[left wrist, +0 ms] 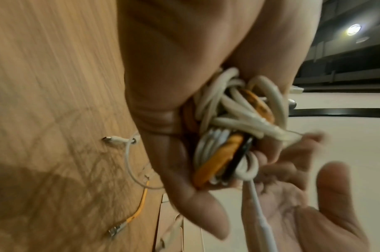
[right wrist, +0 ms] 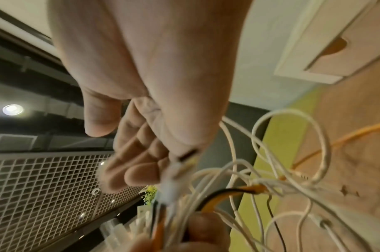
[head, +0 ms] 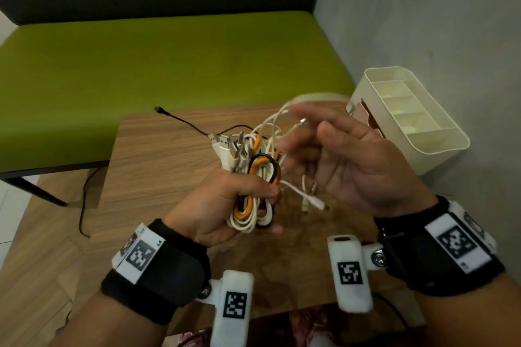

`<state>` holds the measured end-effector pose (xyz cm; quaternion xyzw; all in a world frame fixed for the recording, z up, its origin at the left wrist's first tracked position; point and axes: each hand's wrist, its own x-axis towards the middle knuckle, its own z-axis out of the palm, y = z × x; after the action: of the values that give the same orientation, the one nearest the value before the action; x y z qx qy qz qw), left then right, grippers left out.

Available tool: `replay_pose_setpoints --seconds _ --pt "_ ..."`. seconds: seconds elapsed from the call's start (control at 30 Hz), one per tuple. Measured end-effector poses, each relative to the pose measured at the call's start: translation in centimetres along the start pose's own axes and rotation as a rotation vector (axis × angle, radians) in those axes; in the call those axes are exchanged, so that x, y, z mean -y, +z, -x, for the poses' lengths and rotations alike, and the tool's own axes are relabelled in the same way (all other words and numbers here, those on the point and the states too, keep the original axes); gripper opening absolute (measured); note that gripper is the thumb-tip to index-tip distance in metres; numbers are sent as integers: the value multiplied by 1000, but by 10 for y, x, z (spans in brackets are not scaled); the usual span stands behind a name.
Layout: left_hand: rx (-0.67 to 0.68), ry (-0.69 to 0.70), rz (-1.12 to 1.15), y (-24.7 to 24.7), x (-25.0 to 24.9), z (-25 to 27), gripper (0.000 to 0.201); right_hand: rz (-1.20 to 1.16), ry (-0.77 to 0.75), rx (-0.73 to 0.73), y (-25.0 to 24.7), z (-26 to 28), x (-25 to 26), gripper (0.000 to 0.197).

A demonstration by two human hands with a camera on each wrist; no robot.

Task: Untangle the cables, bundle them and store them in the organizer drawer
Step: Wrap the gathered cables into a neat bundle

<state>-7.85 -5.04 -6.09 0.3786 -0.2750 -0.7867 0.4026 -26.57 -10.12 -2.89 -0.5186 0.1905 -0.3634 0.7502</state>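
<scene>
My left hand [head: 248, 191] grips a folded bundle of white, orange and black cables [head: 255, 175] above the wooden table [head: 158, 166]. Several USB plugs stick up out of the fist. In the left wrist view the looped bundle [left wrist: 227, 136] fills the left hand [left wrist: 174, 102]. My right hand [head: 338, 155] is palm up just right of the bundle, fingers relaxed and blurred among loose white strands [right wrist: 292, 170]. A white cable [left wrist: 258, 209] lies across the right palm [left wrist: 314, 213]. One white plug end [head: 317, 201] dangles below the bundle. The cream organizer [head: 439, 149] stands at the right.
A thin black cable [head: 183, 121] runs over the table's far left corner and down to the floor. The organizer has open top compartments, and its wood-faced drawer [right wrist: 335, 47] faces the table. A green bench [head: 141, 65] lies behind; a grey wall [head: 451, 22] closes the right side.
</scene>
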Motion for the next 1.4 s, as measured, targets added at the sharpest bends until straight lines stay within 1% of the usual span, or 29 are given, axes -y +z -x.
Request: replay_pose_setpoints --seconds 0.03,0.07,0.13,0.17,0.2,0.23,0.27,0.3,0.33,0.4,0.43,0.47,0.5,0.53,0.6,0.63,0.7,0.77,0.8,0.87,0.9,0.93,1.0,1.1,1.17,1.23,1.27,1.33,1.4 --pt "37 -1 -23 0 -1 2 20 -74 -19 17 -4 -3 -3 49" --pt "62 2 -37 1 -1 3 18 -116 -13 -21 -9 -6 -5 63" --pt "80 9 -59 -2 -4 6 16 -141 38 -194 -18 -12 -8 85" --pt "88 13 -72 -5 -6 8 15 -77 53 -292 -26 -13 -11 93" --pt "107 17 -75 -8 -8 11 15 51 74 -378 -31 -14 -13 100" --pt "133 21 -67 -12 -11 13 17 223 116 -437 -36 -14 -16 107" --pt "160 25 -56 -16 -13 16 21 397 173 -461 -38 -14 -19 108" --pt "173 29 -50 -20 -16 17 25 550 223 -477 -41 -13 -21 101" --pt "169 32 -51 -22 -17 18 27 672 255 -488 -44 -13 -23 82" --pt "154 33 -49 -27 -19 19 29 839 227 -521 -48 -12 -24 27" --pt "148 37 -47 -28 -20 19 29 877 204 -508 -48 -12 -24 9" --pt "142 46 -39 -29 -21 20 28 911 186 -483 -46 -12 -22 5" --pt "139 56 -25 -31 -23 21 28 945 172 -466 -44 -12 -22 8" --pt "137 67 -9 -33 -25 23 29 992 155 -483 -44 -12 -21 10" --pt "135 88 18 -36 -29 27 35 1179 132 -589 -51 -12 -23 10" --pt "133 96 24 -38 -30 28 42 1272 145 -648 -57 -11 -24 13" --pt "128 92 25 -40 -30 28 53 1355 205 -733 -63 -11 -25 19" --pt "128 85 18 -40 -29 27 43 1380 277 -752 -65 -13 -26 18" --pt "123 78 10 -40 -29 27 37 1390 326 -736 -65 -15 -26 20" --pt "100 64 -15 -41 -29 27 32 1364 403 -646 -66 -15 -27 44" --pt "78 55 -30 -42 -30 26 30 1306 402 -609 -66 -15 -24 56" --pt "54 46 -48 -42 -30 25 27 1230 372 -580 -66 -14 -22 64" --pt "-2 33 -86 -42 -30 23 17 1121 265 -521 -62 -11 -14 75" --pt "-26 19 -109 -39 -29 22 13 1041 107 -343 -46 -6 -1 92" --pt "-16 9 -129 -39 -29 21 13 887 7 -233 -30 -4 8 94" --pt "-31 -7 -192 -40 -26 20 18 741 -88 -176 -11 -2 14 88" --pt "-43 -15 -225 -39 -24 19 21 723 -118 -141 -1 -1 15 85" --pt "-50 -39 -297 -34 -21 18 22 794 -111 -49 15 0 9 84" --pt "-45 -60 -321 -30 -18 17 23 930 -5 32 28 -1 -1 86"
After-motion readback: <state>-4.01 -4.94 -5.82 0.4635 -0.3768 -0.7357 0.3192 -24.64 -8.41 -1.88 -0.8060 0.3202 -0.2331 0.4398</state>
